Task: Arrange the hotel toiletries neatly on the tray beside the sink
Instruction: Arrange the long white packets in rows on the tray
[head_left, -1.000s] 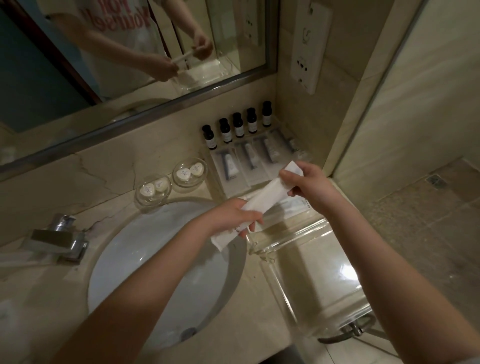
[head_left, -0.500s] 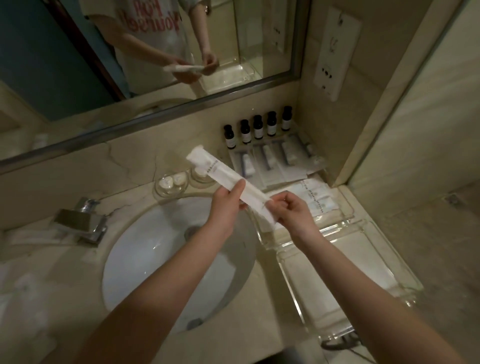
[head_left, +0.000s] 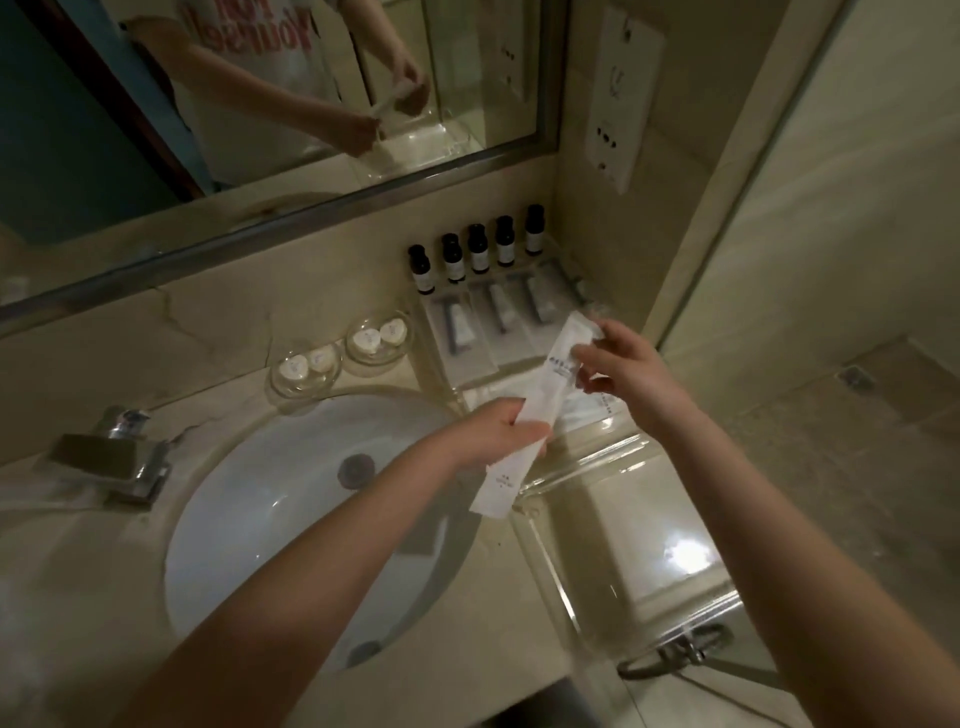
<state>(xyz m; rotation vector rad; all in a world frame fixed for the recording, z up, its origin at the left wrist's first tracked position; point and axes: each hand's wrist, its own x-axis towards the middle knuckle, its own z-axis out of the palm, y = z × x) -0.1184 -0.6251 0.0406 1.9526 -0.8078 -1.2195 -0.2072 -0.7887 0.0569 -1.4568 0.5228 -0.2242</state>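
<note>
A long white packet (head_left: 540, 402) with small printed text is held in both hands above the gap between sink and tray. My left hand (head_left: 498, 428) grips its lower half; my right hand (head_left: 626, 371) pinches its upper end. It slants from lower left to upper right. Below lies the clear acrylic tray (head_left: 618, 551), its near part bare and glossy. More white packets (head_left: 592, 410) lie flat at the tray's far end, partly hidden by my hands. Behind them sit clear-wrapped toiletry kits (head_left: 462, 338) and a row of several dark-capped small bottles (head_left: 478, 254) against the wall.
The white round sink (head_left: 291, 519) lies to the left with a chrome tap (head_left: 119, 457). Two glass dishes (head_left: 379, 338) holding small white soaps stand behind the sink. A mirror (head_left: 260, 104) spans the back wall; a socket plate (head_left: 621, 98) is on the right wall.
The packet swung from pointing up-left over the sink to slanting up-right over the tray's far end. My right hand moved up to its top end; my left hand slid to its lower half.
</note>
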